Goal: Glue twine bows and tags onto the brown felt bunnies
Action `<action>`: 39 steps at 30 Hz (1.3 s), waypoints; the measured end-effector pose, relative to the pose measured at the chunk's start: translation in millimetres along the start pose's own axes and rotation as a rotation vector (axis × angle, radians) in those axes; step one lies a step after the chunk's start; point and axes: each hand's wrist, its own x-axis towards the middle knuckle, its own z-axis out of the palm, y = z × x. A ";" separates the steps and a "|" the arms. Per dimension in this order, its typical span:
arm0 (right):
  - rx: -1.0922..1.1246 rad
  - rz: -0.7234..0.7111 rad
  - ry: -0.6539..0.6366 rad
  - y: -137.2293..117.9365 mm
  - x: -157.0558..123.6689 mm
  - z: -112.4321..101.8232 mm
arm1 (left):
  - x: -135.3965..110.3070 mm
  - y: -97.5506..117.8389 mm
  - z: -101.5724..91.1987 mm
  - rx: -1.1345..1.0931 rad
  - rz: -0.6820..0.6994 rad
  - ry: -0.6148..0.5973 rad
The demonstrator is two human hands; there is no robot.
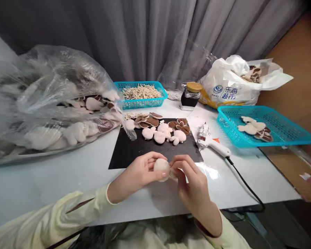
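Observation:
Between my hands is a small cream plush piece (161, 167), rounded like a stuffed head. My left hand (145, 171) wraps its fingers and thumb around the rounded part. The fingertips of my right hand (190, 178) pinch a small end at its right side; that end is mostly hidden by the fingers. Just beyond my hands, on a black mat (129, 152), lie several similar cream plush pieces (159, 137) and brown, cream-edged fabric pieces (148, 121).
A white glue gun (215, 145) with a black cord lies right of the mat. Blue baskets stand behind (139, 103) and at right (295, 136). A clear bag of plush parts (54, 93) fills the left. A gold-lidded jar (190, 97) and white bag (230, 83) stand behind.

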 end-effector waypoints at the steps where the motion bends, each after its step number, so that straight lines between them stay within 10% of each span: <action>1: 0.000 0.012 -0.004 0.4 -0.3 0.2 | 0.2 -0.1 0.2 0.008 0.012 -0.003; 15: 0.071 0.128 -0.071 0.4 -0.1 -1.9 | -6.7 4.6 10.1 0.452 0.159 0.106; 24: 0.137 0.280 0.091 0.3 5.7 -9.1 | 0.9 1.6 0.0 0.130 0.063 0.073; 31: 0.424 0.488 -0.152 -0.4 4.7 -6.8 | 1.4 2.4 -2.9 0.060 0.093 0.176; 39: 0.377 0.435 -0.153 -4.2 4.8 -9.8 | -3.9 7.3 4.4 0.142 0.039 -0.007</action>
